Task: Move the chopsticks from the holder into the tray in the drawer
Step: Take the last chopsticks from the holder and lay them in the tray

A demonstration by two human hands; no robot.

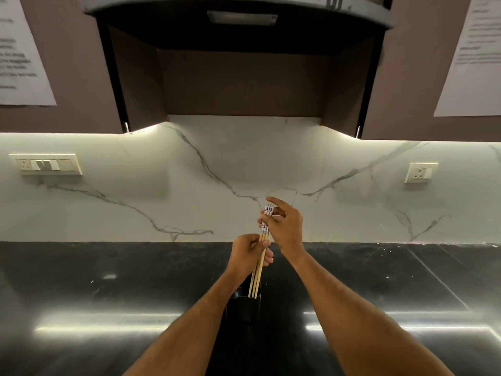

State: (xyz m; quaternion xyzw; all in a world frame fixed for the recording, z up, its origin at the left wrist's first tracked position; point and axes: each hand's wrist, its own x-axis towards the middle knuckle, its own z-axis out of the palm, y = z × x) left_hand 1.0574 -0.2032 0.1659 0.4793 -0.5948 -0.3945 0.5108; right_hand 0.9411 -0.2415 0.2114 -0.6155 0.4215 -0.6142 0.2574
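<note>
A bundle of wooden chopsticks [257, 278] with white and blue patterned tops stands almost upright, its lower tips at the mouth of a black holder [245, 308] on the dark counter. My left hand [248, 257] grips the bundle around its middle. My right hand [284, 226] pinches the patterned top ends between thumb and fingers. My left forearm hides part of the holder. No drawer or tray is in view.
The glossy black counter [108, 294] runs left and right in front of a white marble backsplash [189, 185]. Wall sockets sit at the left [46, 164] and right [420, 172]. A dark range hood [238, 50] and brown cabinets hang overhead.
</note>
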